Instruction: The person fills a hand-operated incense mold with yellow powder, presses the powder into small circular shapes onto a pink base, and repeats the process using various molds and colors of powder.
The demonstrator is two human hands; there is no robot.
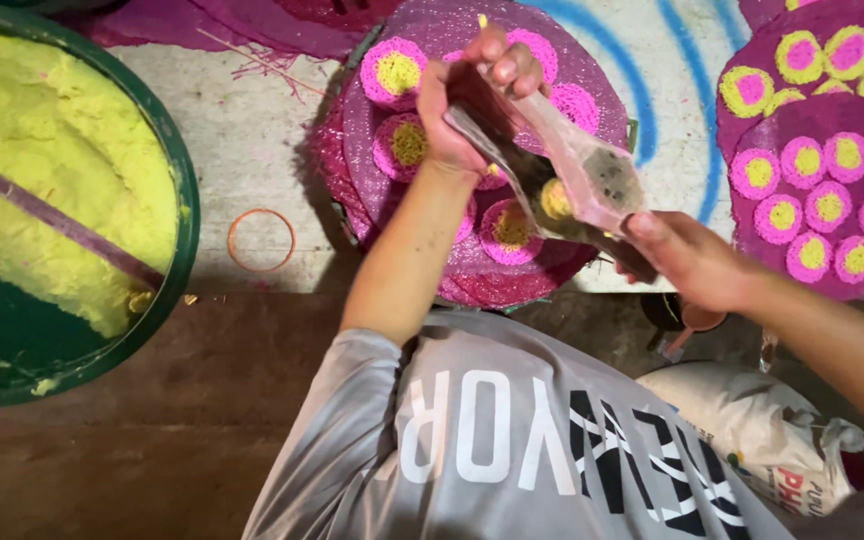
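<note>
Overhead, looking straight down on a person in a grey long-sleeved shirt [512, 440] at six o'clock, both arms reaching up toward twelve. Biggest thing in view: a green tub [184, 210] at nine o'clock, part-filled with yellow-green paste [42, 160], a dark purplish stick [72, 228] lying slantwise across it. Next, a round magenta mesh mat [432, 30] at centre-top, set on a pale board painted with blue arcs [642, 110]; on the mat sit pink discs with yellow centres [395, 72], arranged in a rough ring. A second batch of the same discs [822, 205] covers more magenta mesh at two to three o'clock. A white printed sack [752, 420] lies on the brown floor at four o'clock. Between the hands, over the centre mat, a clear pinkish plastic piping bag [592, 180], slanted, with grey and yellow smears inside. Left hand [467, 100] is wrapped tight round the bag's upper end, fingers curled. Right hand [687, 260] grips the bag's lower end at four o'clock of it, fingers closed beneath. Smallest: an orange rubber band [261, 240] lying flat on the board, between tub and mat, touching neither.
</note>
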